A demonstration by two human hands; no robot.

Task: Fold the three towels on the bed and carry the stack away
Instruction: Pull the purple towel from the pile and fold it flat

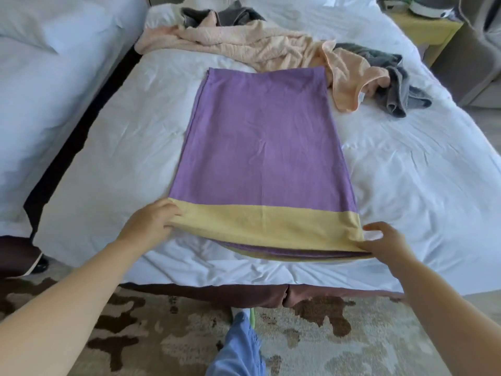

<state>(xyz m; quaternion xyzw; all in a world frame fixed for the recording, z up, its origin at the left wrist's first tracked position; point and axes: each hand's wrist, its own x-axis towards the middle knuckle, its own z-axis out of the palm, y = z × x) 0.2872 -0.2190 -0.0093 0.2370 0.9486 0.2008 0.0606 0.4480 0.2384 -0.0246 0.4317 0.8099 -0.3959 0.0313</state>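
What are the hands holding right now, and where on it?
The purple towel, at its yellow end band: left hand grips the near left corner, right hand pinches the near right corner.

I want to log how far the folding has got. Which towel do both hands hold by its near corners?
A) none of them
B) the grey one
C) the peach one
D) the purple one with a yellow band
D: the left hand and the right hand each grip a near corner of the purple towel, which is spread flat, while the peach towel and grey towel lie crumpled beyond it.
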